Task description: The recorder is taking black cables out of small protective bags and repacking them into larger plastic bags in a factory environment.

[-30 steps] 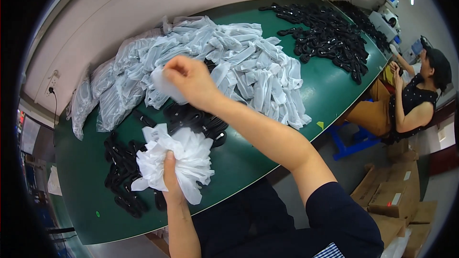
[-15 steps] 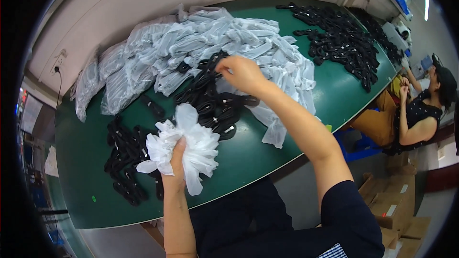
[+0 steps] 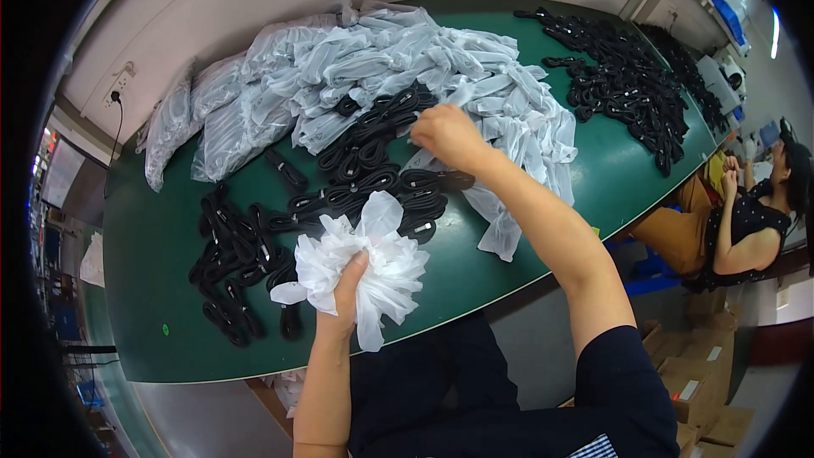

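My left hand (image 3: 343, 295) grips a fanned bunch of thin white plastic bags (image 3: 392, 278), thumb on top, over the near side of the table. My right hand (image 3: 451, 137) is over the far end of a pile of coiled black cables (image 3: 373, 153), beside the bagged pieces. Its fingers are curled together; what is in them, if anything, is hidden. More black cable coils (image 3: 229, 229) lie to the left of the bunch, and a single coil (image 3: 287, 171) sits apart behind them.
Heaped white-bagged bundles (image 3: 365, 55) fill the back of the green table (image 3: 161, 288). Another mass of black cables (image 3: 619, 85) lies at the far right. A person (image 3: 746, 229) sits beyond the right edge, near cardboard boxes (image 3: 695, 382). A wall outlet (image 3: 121, 85) has a plug in it.
My view has shifted, so the table and heaps appear farther right. My left hand still holds the bags, and my right hand stays near the cable pile, fingers drawn closer together.
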### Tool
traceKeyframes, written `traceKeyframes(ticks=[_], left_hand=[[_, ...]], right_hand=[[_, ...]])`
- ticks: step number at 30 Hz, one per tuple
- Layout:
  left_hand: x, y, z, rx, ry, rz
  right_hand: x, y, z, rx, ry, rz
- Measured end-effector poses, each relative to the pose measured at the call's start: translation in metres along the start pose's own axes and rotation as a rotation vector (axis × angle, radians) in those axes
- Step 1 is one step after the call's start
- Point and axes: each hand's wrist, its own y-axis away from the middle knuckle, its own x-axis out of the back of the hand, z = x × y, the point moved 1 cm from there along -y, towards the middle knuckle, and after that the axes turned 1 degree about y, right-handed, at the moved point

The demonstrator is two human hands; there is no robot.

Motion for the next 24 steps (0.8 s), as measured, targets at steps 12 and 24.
traceKeyframes(ticks=[12, 24], left_hand=[[-0.016, -0.002, 0.020, -0.476, -0.357, -0.051], [0.019, 0.005, 0.016, -0.151, 0.075, 0.139]], right_hand=[[0.088, -0.023, -0.110, -0.304, -1.098, 0.089], [0.032, 0.011, -0.043, -0.209, -0.497, -0.243]])
